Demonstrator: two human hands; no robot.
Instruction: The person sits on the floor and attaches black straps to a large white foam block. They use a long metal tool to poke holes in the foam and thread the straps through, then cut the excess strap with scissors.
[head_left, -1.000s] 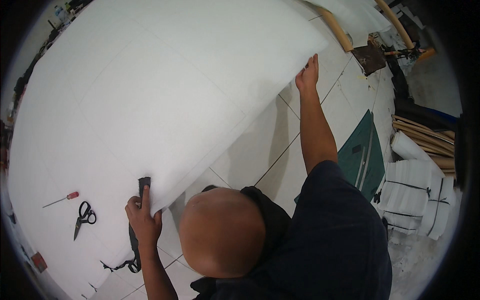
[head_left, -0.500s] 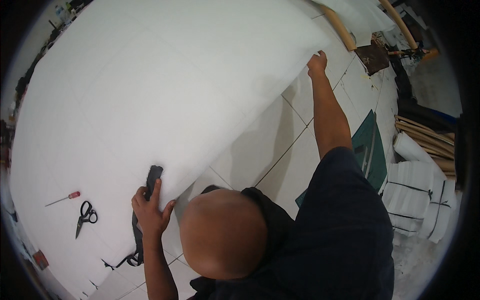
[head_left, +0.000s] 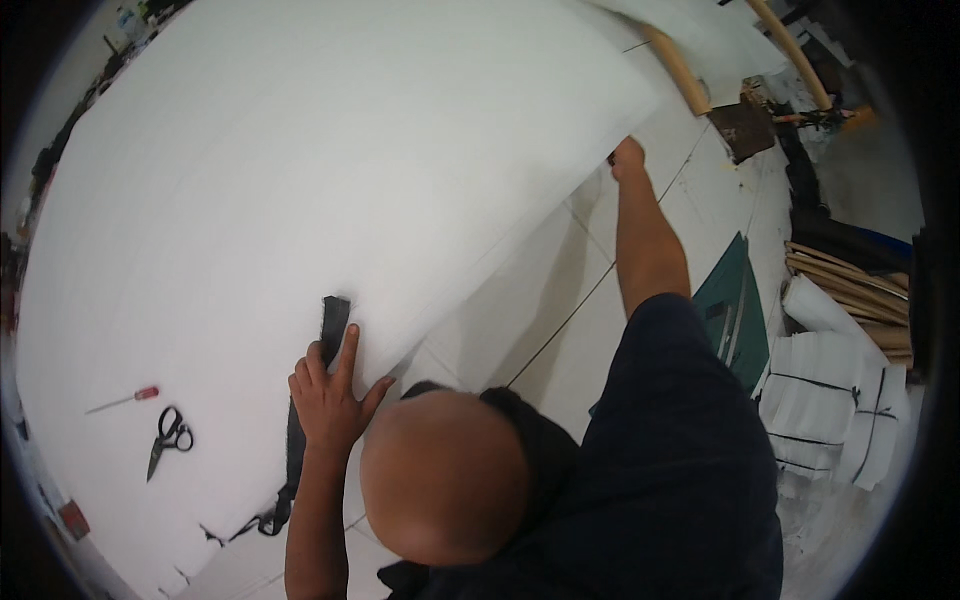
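A large white sheet [head_left: 300, 180] spreads across most of the view, its diagonal edge lying over the tiles. My left hand [head_left: 330, 400] rests flat near that edge, fingers spread, on and beside a black fabric strip [head_left: 335, 320]. The strip runs under my fingers and back along my forearm to frayed, narrow ends. Farther off, my right hand [head_left: 627, 160] is closed at the sheet's edge, its fingers partly hidden. To the left of my left hand, black-handled scissors [head_left: 170, 438] and a red-handled screwdriver [head_left: 135, 397] lie on the sheet.
My bent knee [head_left: 445, 480] is over the tiled floor [head_left: 520, 310]. At right lie a green cutting mat [head_left: 738, 290], tied white bundles [head_left: 812, 400] and brown tubes [head_left: 850, 290]. A cardboard tube [head_left: 678, 70] lies at the far right.
My left hand and the black strip have shifted right and a little farther away. My right hand has moved nearer along the sheet's edge, and its fingers have curled in.
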